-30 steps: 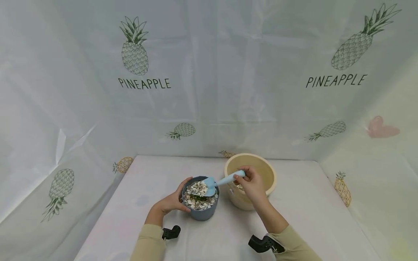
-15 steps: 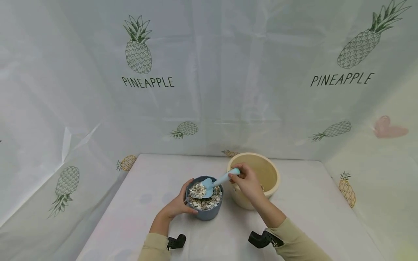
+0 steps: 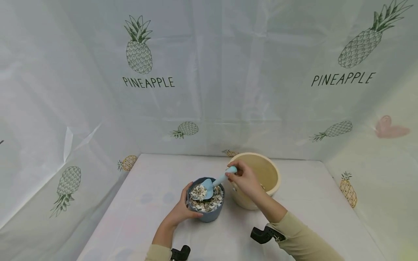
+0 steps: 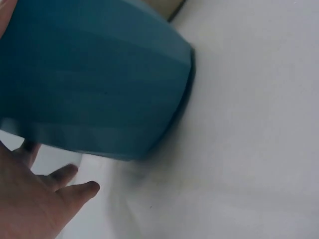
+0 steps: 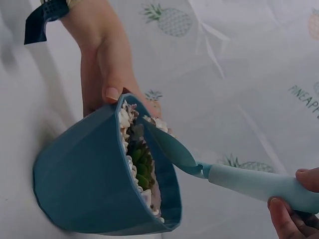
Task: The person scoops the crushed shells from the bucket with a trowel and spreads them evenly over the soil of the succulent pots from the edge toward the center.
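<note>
A blue-grey flowerpot (image 3: 210, 216) stands in the head view, filled near the rim with pale stone chips. In the right wrist view a green succulent (image 5: 143, 172) shows among the chips inside it. My left hand (image 3: 182, 211) grips the pot at its left side, thumb at the near rim; in the left wrist view some fingers (image 4: 79, 191) stand off the pot wall. With my right hand (image 3: 245, 181) I hold the end of a light blue garden trowel (image 3: 219, 180) between thumb and fingers. Its blade, loaded with stone chips (image 3: 198, 193), lies over the pot's opening.
Just right of the pot stands a larger cream bucket (image 3: 271, 170), partly behind my right forearm. A white sheet (image 3: 124, 217) covers the table. Hanging sheets printed with pineapples (image 3: 139, 54) enclose the back and sides. Both wrists carry black camera mounts (image 3: 262, 235).
The right hand has moved left, and the trowel handle now slants more steeply. The left hand and pot have shifted slightly right. The view itself has turned a little.
</note>
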Demonstrator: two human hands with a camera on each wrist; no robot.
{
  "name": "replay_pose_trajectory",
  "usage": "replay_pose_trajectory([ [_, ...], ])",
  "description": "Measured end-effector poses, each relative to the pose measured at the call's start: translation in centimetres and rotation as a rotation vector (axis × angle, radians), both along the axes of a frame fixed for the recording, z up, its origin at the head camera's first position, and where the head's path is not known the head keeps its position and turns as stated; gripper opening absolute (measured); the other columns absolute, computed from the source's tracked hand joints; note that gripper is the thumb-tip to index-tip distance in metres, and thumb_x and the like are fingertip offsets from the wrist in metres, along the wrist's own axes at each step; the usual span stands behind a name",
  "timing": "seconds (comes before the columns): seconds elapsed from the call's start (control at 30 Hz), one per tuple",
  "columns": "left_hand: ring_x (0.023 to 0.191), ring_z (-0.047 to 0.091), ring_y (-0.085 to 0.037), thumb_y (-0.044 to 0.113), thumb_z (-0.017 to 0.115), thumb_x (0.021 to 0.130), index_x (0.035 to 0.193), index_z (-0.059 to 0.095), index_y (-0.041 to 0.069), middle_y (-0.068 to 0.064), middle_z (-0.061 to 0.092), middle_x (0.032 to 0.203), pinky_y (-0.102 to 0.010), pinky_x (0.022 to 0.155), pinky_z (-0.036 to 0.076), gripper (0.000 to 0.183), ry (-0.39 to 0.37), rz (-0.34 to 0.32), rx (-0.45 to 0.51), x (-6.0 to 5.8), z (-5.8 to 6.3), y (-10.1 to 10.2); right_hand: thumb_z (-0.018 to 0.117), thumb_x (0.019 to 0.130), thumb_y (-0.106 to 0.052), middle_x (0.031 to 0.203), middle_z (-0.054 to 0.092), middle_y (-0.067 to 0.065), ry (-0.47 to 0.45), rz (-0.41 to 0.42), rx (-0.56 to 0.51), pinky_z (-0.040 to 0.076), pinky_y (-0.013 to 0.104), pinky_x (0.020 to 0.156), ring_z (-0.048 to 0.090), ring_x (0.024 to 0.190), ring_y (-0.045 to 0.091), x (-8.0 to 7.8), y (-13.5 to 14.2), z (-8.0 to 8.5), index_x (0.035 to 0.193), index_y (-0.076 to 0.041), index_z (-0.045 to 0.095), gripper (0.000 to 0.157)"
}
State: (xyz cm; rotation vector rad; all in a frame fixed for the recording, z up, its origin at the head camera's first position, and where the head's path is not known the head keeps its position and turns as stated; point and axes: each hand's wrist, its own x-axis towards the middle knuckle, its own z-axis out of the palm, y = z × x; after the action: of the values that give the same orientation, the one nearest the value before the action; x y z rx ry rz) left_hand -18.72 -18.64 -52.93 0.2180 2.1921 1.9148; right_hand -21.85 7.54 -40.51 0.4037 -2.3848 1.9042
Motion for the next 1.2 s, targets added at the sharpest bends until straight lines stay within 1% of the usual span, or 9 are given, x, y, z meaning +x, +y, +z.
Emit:
replay_pose_trajectory([
  [0.13, 0.142, -0.001, -0.051, 0.006, 0.089, 0.068, 0.157, 0.007, 0.021, -0.022, -0.003, 0.160, -0.070, 0.108, 0.014, 0.122, 0.011, 0.026, 0.018, 0.5, -0.1, 0.4, 0.070, 0.088, 0.001, 0.094, 0.065, 0.013, 0.012, 0.011, 0.018, 0.057, 0.032, 0.068, 0.065, 0.076, 0.022, -0.1, -0.2, 0.1, 0.111, 0.002, 0.062, 0.024],
  [0.23, 0.143, -0.005, -0.047, 0.007, 0.089, 0.069, 0.157, 0.008, 0.020, -0.022, -0.003, 0.160, -0.068, 0.109, 0.011, 0.119, 0.019, 0.032, 0.017, 0.9, -0.2, 0.5, 0.070, 0.088, 0.000, 0.093, 0.065, 0.012, 0.015, 0.015, 0.041, 0.056, 0.030, 0.067, 0.065, 0.076, 0.021, -0.2, -0.2, 0.1, 0.111, 0.002, 0.062, 0.024],
  [0.37, 0.143, -0.009, -0.047, 0.016, 0.088, 0.073, 0.156, 0.009, 0.019, -0.023, -0.003, 0.160, -0.070, 0.108, 0.009, 0.114, 0.022, 0.035, 0.024, 1.2, -0.3, 0.6, 0.070, 0.089, -0.002, 0.092, 0.065, 0.009, 0.012, 0.020, 0.070, 0.055, 0.028, 0.066, 0.064, 0.075, 0.019, -0.3, -0.3, 0.2, 0.111, 0.000, 0.062, 0.024],
  [0.5, 0.143, -0.007, -0.048, 0.026, 0.087, 0.075, 0.156, 0.009, 0.019, -0.024, -0.001, 0.159, -0.071, 0.107, 0.009, 0.113, 0.022, 0.043, 0.026, 1.4, -0.3, 0.8, 0.070, 0.089, -0.003, 0.094, 0.065, 0.008, 0.004, 0.031, 0.091, 0.055, 0.029, 0.066, 0.064, 0.076, 0.020, -0.2, -0.3, 0.4, 0.112, -0.002, 0.062, 0.024],
  [0.67, 0.143, -0.006, -0.048, 0.022, 0.086, 0.075, 0.156, 0.009, 0.018, -0.023, -0.001, 0.159, -0.071, 0.108, 0.010, 0.112, 0.031, 0.067, 0.018, 1.5, -0.2, 1.0, 0.071, 0.088, -0.003, 0.097, 0.065, 0.007, 0.020, 0.039, 0.119, 0.055, 0.029, 0.066, 0.065, 0.078, 0.018, 0.0, -0.4, 0.7, 0.111, -0.003, 0.063, 0.024],
  [0.83, 0.143, -0.004, -0.049, 0.019, 0.086, 0.075, 0.156, 0.011, 0.020, -0.022, 0.002, 0.160, -0.071, 0.107, 0.011, 0.111, 0.019, 0.090, 0.007, 1.6, -0.1, 1.1, 0.071, 0.088, -0.001, 0.095, 0.065, 0.007, 0.041, 0.059, 0.120, 0.054, 0.027, 0.064, 0.063, 0.077, 0.019, -0.1, -0.5, 1.1, 0.108, -0.005, 0.063, 0.022],
  [1.07, 0.143, -0.001, -0.050, 0.024, 0.087, 0.074, 0.156, 0.011, 0.020, -0.022, 0.004, 0.160, -0.071, 0.107, 0.014, 0.112, 0.022, 0.096, -0.007, 1.7, 0.1, 1.4, 0.069, 0.090, -0.002, 0.098, 0.062, 0.008, 0.052, 0.098, 0.142, 0.054, 0.028, 0.066, 0.063, 0.081, 0.019, -0.6, -0.7, 1.7, 0.110, -0.006, 0.061, 0.022],
  [1.2, 0.142, -0.001, -0.050, 0.025, 0.087, 0.074, 0.156, 0.011, 0.020, -0.022, 0.003, 0.160, -0.072, 0.106, 0.014, 0.112, 0.026, 0.102, -0.009, 1.6, 0.1, 1.4, 0.069, 0.090, -0.002, 0.100, 0.060, 0.008, 0.089, 0.123, 0.158, 0.053, 0.029, 0.066, 0.061, 0.083, 0.019, -0.9, -0.9, 2.1, 0.111, -0.007, 0.061, 0.022],
])
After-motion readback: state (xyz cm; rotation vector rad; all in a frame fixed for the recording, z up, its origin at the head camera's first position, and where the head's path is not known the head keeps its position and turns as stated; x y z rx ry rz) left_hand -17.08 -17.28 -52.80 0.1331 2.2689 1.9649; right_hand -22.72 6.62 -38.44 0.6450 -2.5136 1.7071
